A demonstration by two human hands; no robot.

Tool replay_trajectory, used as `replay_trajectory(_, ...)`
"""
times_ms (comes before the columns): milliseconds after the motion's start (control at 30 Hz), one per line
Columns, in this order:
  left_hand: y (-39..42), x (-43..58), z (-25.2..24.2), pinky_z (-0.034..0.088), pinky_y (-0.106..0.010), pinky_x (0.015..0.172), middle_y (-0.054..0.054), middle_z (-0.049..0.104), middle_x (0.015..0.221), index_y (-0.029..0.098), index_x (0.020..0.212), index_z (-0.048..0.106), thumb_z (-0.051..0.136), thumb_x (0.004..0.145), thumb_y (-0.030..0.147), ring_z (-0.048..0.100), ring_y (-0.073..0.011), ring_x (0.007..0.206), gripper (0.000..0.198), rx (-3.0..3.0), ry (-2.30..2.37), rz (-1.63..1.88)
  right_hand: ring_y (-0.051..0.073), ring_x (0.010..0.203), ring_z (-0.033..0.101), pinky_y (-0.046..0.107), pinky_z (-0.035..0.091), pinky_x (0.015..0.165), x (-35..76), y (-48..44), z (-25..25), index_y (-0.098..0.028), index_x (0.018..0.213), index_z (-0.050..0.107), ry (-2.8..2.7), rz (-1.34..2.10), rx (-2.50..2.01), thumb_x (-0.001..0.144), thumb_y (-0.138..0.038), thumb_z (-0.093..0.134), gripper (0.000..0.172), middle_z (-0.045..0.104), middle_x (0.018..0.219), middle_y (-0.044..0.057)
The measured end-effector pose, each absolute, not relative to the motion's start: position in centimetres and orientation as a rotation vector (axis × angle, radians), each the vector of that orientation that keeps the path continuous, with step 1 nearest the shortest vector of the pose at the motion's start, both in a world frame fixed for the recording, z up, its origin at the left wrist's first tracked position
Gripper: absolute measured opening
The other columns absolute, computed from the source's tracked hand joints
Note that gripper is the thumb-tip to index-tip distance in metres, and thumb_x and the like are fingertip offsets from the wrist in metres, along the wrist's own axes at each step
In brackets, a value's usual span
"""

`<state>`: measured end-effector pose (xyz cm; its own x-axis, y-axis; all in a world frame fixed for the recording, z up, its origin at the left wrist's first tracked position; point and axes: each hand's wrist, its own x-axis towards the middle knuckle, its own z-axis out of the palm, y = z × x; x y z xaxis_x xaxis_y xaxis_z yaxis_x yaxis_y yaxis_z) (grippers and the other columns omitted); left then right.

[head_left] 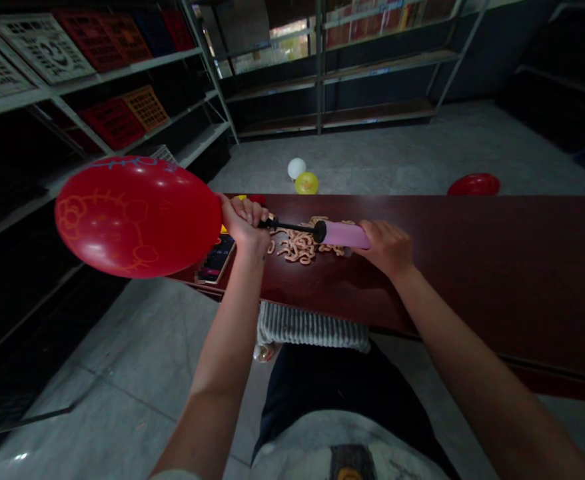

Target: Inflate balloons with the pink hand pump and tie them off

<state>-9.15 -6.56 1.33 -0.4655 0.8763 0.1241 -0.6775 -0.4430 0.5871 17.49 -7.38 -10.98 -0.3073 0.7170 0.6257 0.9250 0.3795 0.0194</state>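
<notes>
A large inflated red balloon (135, 217) with a line drawing on it hangs out past the left end of the dark red table (497, 267). My left hand (245, 223) is closed round the balloon's neck where it meets the black nozzle of a hand pump. My right hand (385, 248) grips the pump's pink barrel (345, 235), held level above the table. Under the pump lies a heap of small tan clips (300, 245).
A phone (216, 261) lies at the table's left corner. On the grey floor beyond are a white balloon (296, 168), a yellow balloon (306, 183) and a red balloon (474, 185). Metal shelving with red, orange and white crates stands at the left; more racks line the back wall.
</notes>
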Motion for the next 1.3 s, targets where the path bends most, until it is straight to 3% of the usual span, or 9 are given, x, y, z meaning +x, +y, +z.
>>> replay_trajectory(300,-7.4,-12.8,4.8,0.022,-0.024,0.035,0.005,0.017,0.039,0.020,0.048,0.019,0.037,0.097,0.056,0.016,-0.0069,0.032,0.064,0.631,0.631,2.008,0.024,0.083,0.065,0.033,0.043,0.070,17.0,-7.6,-10.9,-0.014,0.110,0.064,-2.134,-0.436,-1.315,0.084,-0.050,0.060,0.044,0.072,0.094,0.012)
replay_trajectory(700,-3.8,-3.0,10.1,0.018,-0.022,0.038,0.007,0.014,0.047,0.019,0.054,0.018,0.038,0.091,0.067,0.014,-0.0052,0.035,0.063,0.849,0.618,1.919,0.022,0.072,0.066,0.032,0.044,0.063,19.0,-7.7,-11.0,-0.016,0.104,0.062,-1.813,-0.388,-1.436,0.080,-0.050,0.063,0.041,0.072,0.084,0.008)
replay_trajectory(1000,-1.2,6.6,4.9,0.012,-0.028,0.039,0.006,0.014,0.041,0.022,0.052,0.018,0.035,0.094,0.065,0.010,-0.0071,0.035,0.063,0.810,0.643,1.620,0.020,0.065,0.067,0.030,0.041,0.055,19.4,-7.4,-11.0,-0.016,0.100,0.063,-1.679,-0.364,-1.522,0.080,-0.052,0.062,0.041,0.072,0.077,0.005)
replay_trajectory(1300,-1.6,3.6,3.6,0.012,-0.027,0.037,0.006,0.017,0.037,0.020,0.049,0.020,0.036,0.100,0.050,0.012,-0.0076,0.032,0.062,0.731,0.623,1.675,0.019,0.070,0.066,0.029,0.039,0.058,18.8,-6.9,-11.2,-0.017,0.103,0.063,-1.798,-0.344,-1.462,0.082,-0.050,0.061,0.039,0.072,0.082,0.005)
